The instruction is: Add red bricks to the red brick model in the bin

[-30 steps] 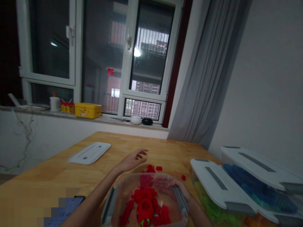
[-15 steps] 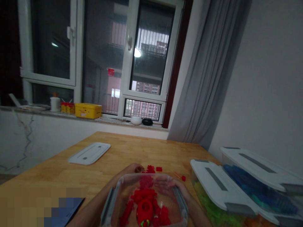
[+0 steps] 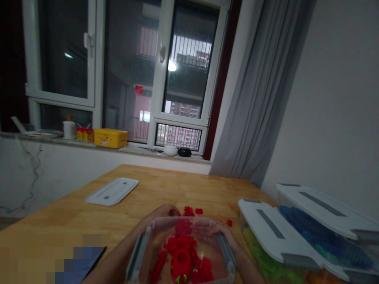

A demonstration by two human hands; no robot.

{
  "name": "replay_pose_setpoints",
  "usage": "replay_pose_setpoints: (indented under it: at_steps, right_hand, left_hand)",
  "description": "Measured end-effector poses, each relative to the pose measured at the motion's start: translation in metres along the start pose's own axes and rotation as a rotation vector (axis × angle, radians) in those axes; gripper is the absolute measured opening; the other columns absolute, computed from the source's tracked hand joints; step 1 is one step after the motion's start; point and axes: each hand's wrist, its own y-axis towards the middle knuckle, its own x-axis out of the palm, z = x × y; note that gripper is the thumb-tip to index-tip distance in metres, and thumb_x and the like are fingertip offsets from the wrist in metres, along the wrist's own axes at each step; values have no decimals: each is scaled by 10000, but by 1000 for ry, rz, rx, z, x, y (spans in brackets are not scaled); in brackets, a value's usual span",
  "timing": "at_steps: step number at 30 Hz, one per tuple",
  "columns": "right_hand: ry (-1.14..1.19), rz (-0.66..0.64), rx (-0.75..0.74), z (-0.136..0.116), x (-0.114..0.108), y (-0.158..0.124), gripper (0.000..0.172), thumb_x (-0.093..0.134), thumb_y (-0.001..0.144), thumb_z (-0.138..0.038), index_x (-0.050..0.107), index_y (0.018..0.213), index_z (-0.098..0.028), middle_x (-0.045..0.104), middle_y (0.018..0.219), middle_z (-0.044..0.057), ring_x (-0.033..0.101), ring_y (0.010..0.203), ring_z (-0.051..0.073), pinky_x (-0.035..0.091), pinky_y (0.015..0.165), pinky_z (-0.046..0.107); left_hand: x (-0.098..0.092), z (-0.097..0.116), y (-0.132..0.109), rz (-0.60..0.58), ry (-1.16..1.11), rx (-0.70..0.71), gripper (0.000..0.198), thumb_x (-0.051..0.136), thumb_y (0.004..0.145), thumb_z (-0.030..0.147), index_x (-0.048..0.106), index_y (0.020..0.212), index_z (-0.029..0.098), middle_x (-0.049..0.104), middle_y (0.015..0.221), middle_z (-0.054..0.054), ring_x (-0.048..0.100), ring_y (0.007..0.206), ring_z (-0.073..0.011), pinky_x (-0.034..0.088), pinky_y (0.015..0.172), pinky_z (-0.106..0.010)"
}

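A clear plastic box (image 3: 139, 252) with several red toy pieces (image 3: 181, 256) stands at the near edge of the wooden table (image 3: 148, 189). My left hand (image 3: 164, 211) rests curled against the box's far left rim, close to loose red pieces (image 3: 191, 212) on the table. My right hand (image 3: 211, 230) lies on the far right rim, its fingers bent over the edge and partly seen through the plastic. Whether either hand pinches a piece is hidden.
A white lid (image 3: 112, 191) lies on the table at the left. Two lidded boxes stand at the right, one with green pieces (image 3: 266, 260), one with blue pieces (image 3: 322, 240). A dark phone (image 3: 79, 268) lies near left. The windowsill holds a yellow tin (image 3: 110, 138).
My left hand, stretched out with open fingers above the table a second ago, has come down and curled against the box's far rim. The right hand and box stay put.
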Motion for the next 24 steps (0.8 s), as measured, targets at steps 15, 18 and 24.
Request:
replay_pose_setpoints:
  at_steps: [15,18,24]
  right_hand:
    - [103,-152,51,4,-7,2,421,535,601,-217,762,955,-185,783,990,98,676,1067,282,450,1011,423]
    - [98,-152,55,3,-5,1,433,529,588,-222,761,951,-186,783,976,96,679,1054,278,468,991,412]
    - [102,-127,42,7,-8,3,356,540,582,-222,757,864,-205,788,931,85,694,1003,279,517,913,404]
  left_hand:
    - [-35,50,-26,177,150,86,378,642,757,396,755,1020,149,764,899,-66,666,796,-203,482,716,-278]
    - [-50,69,-36,224,148,119,407,629,794,432,740,1055,139,765,964,-81,675,846,-213,494,764,-288]
    - [-72,102,-52,321,133,161,433,610,838,470,712,1097,138,766,1000,-87,678,833,-202,499,744,-280]
